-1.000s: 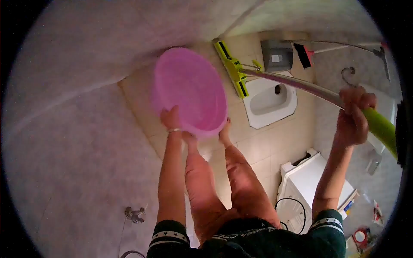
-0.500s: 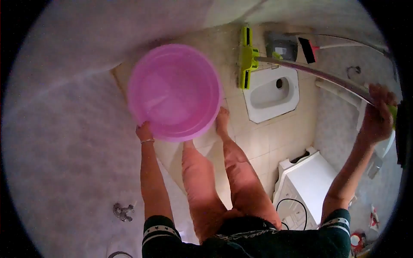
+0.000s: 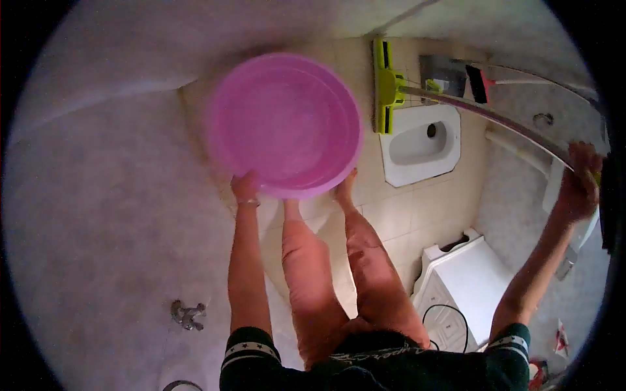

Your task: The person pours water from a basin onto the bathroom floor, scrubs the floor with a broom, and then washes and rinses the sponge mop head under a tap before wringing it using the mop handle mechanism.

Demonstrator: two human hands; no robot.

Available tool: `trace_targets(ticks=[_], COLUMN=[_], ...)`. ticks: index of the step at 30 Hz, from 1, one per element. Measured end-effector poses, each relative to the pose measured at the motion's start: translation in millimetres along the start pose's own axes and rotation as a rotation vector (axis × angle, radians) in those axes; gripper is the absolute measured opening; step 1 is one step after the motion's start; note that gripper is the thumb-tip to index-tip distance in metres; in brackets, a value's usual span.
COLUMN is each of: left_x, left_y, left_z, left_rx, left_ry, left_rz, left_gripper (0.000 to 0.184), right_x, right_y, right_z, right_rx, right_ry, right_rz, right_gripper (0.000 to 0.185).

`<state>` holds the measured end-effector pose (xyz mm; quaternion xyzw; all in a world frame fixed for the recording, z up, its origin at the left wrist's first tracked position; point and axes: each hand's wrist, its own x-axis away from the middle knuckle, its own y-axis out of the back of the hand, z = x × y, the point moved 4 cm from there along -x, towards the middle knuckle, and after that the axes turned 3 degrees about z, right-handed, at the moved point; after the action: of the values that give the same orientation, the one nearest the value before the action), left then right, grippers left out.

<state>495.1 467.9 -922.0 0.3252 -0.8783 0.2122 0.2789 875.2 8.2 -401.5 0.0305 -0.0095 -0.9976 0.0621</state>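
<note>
My left hand (image 3: 245, 186) grips the near rim of a large round pink basin (image 3: 280, 124), fingers over the edge. The basin's inside faces me and no contents show in it. My right hand (image 3: 582, 179) is wrapped round the upper end of a long mop handle (image 3: 495, 117) at the far right. At the handle's other end, the yellow-green mop head (image 3: 389, 88) is by the floor, between the basin and the white squat toilet (image 3: 424, 146).
Behind the toilet are a grey bin (image 3: 443, 75) and a broom with dark bristles (image 3: 478, 85). A white cabinet (image 3: 473, 287) with a black cable stands at lower right. A metal tap (image 3: 189, 315) juts from the left wall.
The basin and my left hand have shifted right and slightly up in view. My right hand still holds the mop handle, with the mop head nearly where it was beside the toilet.
</note>
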Motion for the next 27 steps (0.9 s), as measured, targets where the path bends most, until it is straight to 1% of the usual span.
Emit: trace_targets(ticks=[1, 2, 4, 5, 7, 9, 10, 11, 12, 13, 14, 15, 17, 18, 20, 21, 22, 24, 26, 27], left_x=[-7, -7, 13, 12, 7, -5, -21, -34, -40, -32, -14, 9, 37, 44, 60, 64, 63, 49, 31, 30], left_y=[-24, -58, -150, -168, -192, -170, -148, -113, -84, -69, -54, -49, -29, -26, -23, -30, -36, -48, -62, -85], left_z=[-14, -35, -132, -147, -161, -153, -137, -104, -76, -67, -56, -53, -20, -3, 22, 21, 12, -19, -49, -75], left_rx=[-0.312, -0.623, -0.957, -0.953, -1.036, -1.070, -1.103, -0.994, -0.884, -0.695, -0.505, -0.384, -0.235, -0.231, -0.092, -0.097, -0.159, -0.243, -0.344, -0.358], left_ry=[-0.048, -0.098, -0.017, -0.022, 0.039, 0.034, 0.030, 0.018, 0.009, 0.048, 0.096, 0.290, 0.412, 0.419, 0.395, 0.406, 0.401, 0.372, 0.362, 0.332], left_rz=[-0.107, -0.218, -0.172, -0.173, -0.201, -0.194, -0.184, -0.191, -0.190, -0.184, -0.183, -0.248, -0.288, -0.281, -0.428, -0.429, -0.437, -0.441, -0.408, -0.396], left_gripper=[0.041, 0.043, 0.049, 0.049, 0.054, 0.053, 0.052, 0.050, 0.048, 0.046, 0.044, 0.043, 0.041, 0.041, 0.031, 0.031, 0.035, 0.038, 0.029, 0.029], right_x=[2, -1, 2, 6, 9, 8, 8, 8, 5, 5, 6, 5, 0, 0, 1, 2, 1, 0, -1, -1], right_y=[-20, -33, -65, -92, -113, -115, -119, -118, -108, -100, -92, -83, -65, -57, -43, -35, -28, -22, -21, -19], right_z=[0, -3, -5, -1, -2, -1, -1, 0, -1, -1, 0, 2, 8, 10, 11, 13, 13, 11, 11, 9], right_rx=[0.063, 0.000, 0.043, 0.155, 0.151, 0.141, 0.131, 0.120, 0.087, 0.095, 0.133, 0.172, 0.135, 0.091, 0.076, 0.048, 0.001, -0.014, -0.022, -0.029], right_ry=[-0.008, -0.033, 0.044, 0.049, 0.044, 0.043, 0.048, 0.059, 0.040, 0.047, 0.054, 0.063, 0.076, 0.077, 0.064, 0.048, 0.044, 0.036, 0.019, 0.009], right_rz=[-0.044, 0.184, 0.154, 0.049, 0.075, 0.096, 0.189, 0.281, 0.268, 0.258, 0.183, 0.111, 0.161, 0.207, 0.199, 0.183, 0.222, 0.195, 0.150, 0.113], right_gripper=[0.019, 0.018, 0.018, 0.020, 0.021, 0.021, 0.023, 0.026, 0.026, 0.026, 0.026, 0.026, 0.026, 0.025, 0.025, 0.025, 0.023, 0.023, 0.024, 0.024])
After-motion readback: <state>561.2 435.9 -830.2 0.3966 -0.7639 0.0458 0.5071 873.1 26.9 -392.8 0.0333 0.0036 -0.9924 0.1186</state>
